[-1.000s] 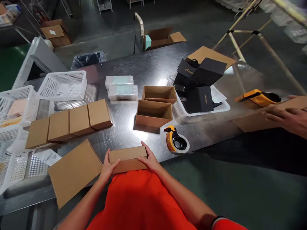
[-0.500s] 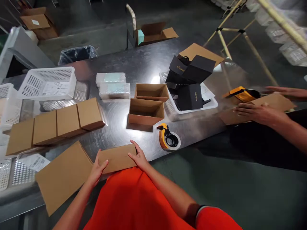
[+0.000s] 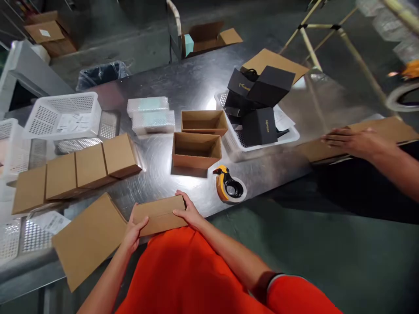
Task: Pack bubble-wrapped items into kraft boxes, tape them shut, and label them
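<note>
Closed cardboard carton (image 3: 160, 213) was gripped by its two ends at the steel bench (image 3: 152, 176)'s near edge; bench contact couldn't be told. Left hand (image 3: 133, 229) and right hand (image 3: 189, 213) were half-curled round it, thumbs laid on the carton. Tape dispenser (image 3: 223, 188) was parked right of it, along the near edge. Two open-topped cartons (image 3: 196, 161) were stood farther in from that edge.

Lower centre: we can't see underside of box (image 3: 160, 215). Right edge: dispenser (image 3: 411, 71) cut off, blurred. Lower left: label text (image 3: 54, 223) too small.
</note>
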A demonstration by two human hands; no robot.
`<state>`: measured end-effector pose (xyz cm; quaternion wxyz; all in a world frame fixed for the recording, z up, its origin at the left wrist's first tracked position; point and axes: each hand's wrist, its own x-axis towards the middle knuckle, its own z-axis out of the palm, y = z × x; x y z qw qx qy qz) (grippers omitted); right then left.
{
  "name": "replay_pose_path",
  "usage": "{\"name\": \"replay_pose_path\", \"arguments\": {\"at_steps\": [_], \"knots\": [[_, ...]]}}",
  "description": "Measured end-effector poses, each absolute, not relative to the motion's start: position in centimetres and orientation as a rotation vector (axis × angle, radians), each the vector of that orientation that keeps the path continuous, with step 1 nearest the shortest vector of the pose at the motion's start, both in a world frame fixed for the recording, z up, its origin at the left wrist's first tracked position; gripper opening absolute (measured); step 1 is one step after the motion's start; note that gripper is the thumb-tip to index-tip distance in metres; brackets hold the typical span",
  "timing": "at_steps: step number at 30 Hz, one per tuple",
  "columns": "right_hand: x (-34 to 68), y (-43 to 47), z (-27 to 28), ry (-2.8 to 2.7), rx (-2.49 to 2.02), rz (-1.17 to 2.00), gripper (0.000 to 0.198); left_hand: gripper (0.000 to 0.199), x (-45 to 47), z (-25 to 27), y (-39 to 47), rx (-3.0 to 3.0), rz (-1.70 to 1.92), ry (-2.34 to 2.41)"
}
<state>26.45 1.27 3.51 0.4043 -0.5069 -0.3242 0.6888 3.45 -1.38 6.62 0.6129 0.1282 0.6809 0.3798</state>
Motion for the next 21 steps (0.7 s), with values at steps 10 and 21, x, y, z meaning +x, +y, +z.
{"name": "replay_pose_path", "arguments": {"at_steps": [10,21], "knots": [[35.1,1.7,0.7,-1.258,-1.889,0.806,0.065,0.083,3.7,6.8,-0.8,0.28,0.868,1.675],[45.2,-2.8,5.9,-1.421,-1.946,0.96,0.047,0.089,6.5,7.5,-1.2,0.266,0.87,1.616]]}}
